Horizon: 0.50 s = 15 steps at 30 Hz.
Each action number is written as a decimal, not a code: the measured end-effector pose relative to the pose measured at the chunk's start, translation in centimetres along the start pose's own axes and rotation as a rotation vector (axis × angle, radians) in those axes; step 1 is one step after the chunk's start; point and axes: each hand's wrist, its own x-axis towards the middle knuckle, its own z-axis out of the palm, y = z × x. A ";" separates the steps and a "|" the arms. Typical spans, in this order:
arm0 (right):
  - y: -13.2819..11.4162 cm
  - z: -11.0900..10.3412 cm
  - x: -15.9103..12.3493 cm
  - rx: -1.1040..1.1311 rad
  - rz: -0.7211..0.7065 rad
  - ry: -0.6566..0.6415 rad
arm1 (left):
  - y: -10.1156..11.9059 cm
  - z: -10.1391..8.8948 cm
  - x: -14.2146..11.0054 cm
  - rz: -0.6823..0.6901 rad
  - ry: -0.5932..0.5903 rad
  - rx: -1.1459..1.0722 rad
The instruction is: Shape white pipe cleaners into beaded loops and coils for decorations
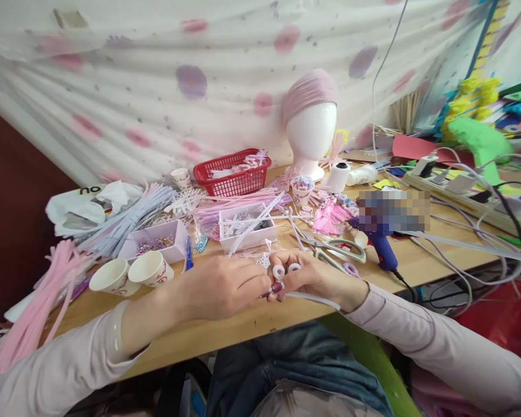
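A white pipe cleaner (312, 299), with two small coiled loops at its upper end, is between my hands above the table's front edge. My right hand (310, 273) is closed around it, the loops showing over the fingers and a loose tail running out under the palm toward the wrist. My left hand (226, 286) meets it from the other side, fingertips pinched together at the piece; the exact grip is partly hidden. Just behind the hands lie scissors (351, 249) with pale handles, a purple fuzzy ring (351, 269) and small white beads (264, 262).
Two paper cups (151, 269) and a bead box (173, 240) stand left. A white box (247, 234), a red basket (234, 184) and a foam head (312, 133) are behind. Right are a blue glue gun (381, 249), cords and a power strip (455, 194). Pink pipe cleaners (39, 313) overhang the left edge.
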 end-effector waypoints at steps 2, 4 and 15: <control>-0.1 -0.1 0.1 -0.023 -0.014 -0.014 | 0.3 0.0 0.0 -0.065 -0.011 -0.094; -0.3 -0.2 0.2 -0.099 -0.045 -0.005 | 0.8 -0.2 0.2 -0.205 -0.057 -0.253; 0.4 2.7 -1.6 -1.539 -0.744 0.155 | 1.9 0.1 2.4 -1.467 -0.223 -1.286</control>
